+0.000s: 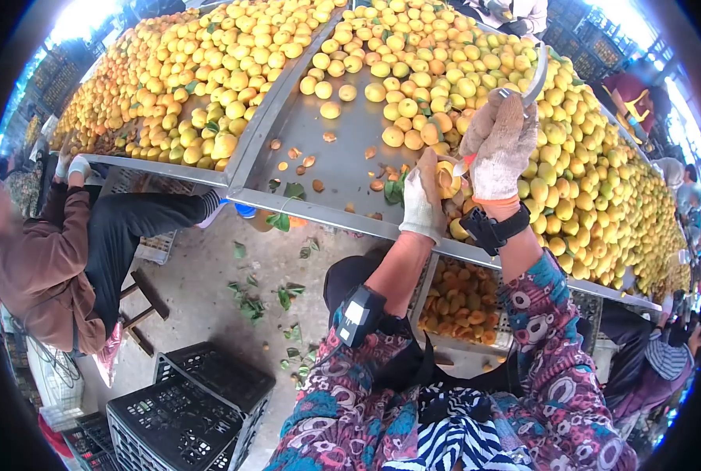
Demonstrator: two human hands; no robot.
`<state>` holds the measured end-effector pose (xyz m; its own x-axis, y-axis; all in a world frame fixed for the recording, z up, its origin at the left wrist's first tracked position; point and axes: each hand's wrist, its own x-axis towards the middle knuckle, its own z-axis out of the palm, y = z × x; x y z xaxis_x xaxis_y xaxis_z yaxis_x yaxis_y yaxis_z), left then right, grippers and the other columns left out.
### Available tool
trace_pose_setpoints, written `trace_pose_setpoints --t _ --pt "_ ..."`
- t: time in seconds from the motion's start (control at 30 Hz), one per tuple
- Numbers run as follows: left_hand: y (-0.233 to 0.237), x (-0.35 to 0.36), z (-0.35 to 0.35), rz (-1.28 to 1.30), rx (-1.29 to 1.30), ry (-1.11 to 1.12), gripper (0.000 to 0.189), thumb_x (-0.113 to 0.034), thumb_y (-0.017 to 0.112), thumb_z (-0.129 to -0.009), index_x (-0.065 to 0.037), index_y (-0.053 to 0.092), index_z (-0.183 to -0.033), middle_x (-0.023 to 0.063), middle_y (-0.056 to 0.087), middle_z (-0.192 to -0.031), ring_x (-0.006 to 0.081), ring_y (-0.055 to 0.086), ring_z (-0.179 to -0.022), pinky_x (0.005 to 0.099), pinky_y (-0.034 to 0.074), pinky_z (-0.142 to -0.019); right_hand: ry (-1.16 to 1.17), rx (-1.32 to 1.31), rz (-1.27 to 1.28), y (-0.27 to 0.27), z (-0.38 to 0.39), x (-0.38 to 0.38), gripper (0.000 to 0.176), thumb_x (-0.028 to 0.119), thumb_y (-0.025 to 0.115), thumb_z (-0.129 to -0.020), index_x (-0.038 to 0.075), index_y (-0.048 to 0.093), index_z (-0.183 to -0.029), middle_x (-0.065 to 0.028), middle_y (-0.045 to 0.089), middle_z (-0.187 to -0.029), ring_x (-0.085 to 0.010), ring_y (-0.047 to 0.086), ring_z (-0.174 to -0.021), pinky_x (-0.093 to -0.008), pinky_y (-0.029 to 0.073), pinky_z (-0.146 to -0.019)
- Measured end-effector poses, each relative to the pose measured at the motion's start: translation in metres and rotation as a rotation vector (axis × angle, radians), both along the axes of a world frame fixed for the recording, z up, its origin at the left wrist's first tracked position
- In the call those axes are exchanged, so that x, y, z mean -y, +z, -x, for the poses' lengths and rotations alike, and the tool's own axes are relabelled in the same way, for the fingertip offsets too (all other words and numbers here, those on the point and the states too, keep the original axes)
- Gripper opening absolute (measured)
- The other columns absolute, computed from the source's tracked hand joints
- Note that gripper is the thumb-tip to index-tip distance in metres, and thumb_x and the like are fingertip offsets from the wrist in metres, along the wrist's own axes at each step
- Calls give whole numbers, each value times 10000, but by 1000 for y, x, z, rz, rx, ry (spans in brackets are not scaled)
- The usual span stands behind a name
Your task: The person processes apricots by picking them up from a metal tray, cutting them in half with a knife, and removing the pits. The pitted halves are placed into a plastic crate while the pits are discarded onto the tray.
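Observation:
My left hand [423, 200], in a pale work glove, is closed around a yellow apricot [448, 180] over the front edge of the metal sorting table [327, 210]. Close to its right, my gloved right hand [501, 149] grips a curved knife [538, 74], whose bare blade points up and away from me. A small red piece [466, 162] shows between this hand and the held fruit. Beyond both hands lies a broad heap of whole apricots [586, 169]. Loose pits and halves [309, 161] are scattered on the metal to the left.
Below the table edge, a crate [424, 302] holds cut apricot halves. Black plastic crates [173, 420] stand on the floor at lower left, near fallen leaves [248, 302]. A person in brown [52, 267] sits at left; another person [657, 361] is at right.

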<state>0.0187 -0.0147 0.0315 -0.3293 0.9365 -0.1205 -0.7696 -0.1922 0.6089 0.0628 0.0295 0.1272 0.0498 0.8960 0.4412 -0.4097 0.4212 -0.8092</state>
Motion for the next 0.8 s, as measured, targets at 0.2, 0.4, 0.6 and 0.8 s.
trace_pose_setpoints --t 0.2,0.4,0.6,0.8 --pt "4 7 1 -47 -268 65 296 -375 461 -951 -89 537 -943 25 544 -769 113 547 -593 262 455 -462 2 21 -89 3 10 11 154 228 556 -959 90 519 -1017 28 548 -728 -37 496 -547 -196 360 -421" --pt "14 9 0 111 0 81 261 -312 436 -945 -99 473 -799 -2 446 -685 75 454 -568 254 397 -445 136 -117 78 -12 12 0 194 291 495 -969 100 503 -936 27 455 -639 -74 404 -477 -237 295 -395" --pt "6 4 -1 149 -113 140 228 -244 466 -918 -88 438 -754 -10 389 -661 102 389 -584 257 355 -490 384 -311 180 -30 13 -13 237 330 465 -975 120 476 -867 31 395 -586 -91 345 -433 -258 252 -377" --pt "-9 10 14 63 -1112 320 264 -5 632 -666 -51 422 -819 34 430 -719 155 420 -642 287 384 -561 592 -417 276 -32 8 -28 293 370 434 -981 139 449 -799 35 336 -533 -108 287 -390 -278 208 -359"
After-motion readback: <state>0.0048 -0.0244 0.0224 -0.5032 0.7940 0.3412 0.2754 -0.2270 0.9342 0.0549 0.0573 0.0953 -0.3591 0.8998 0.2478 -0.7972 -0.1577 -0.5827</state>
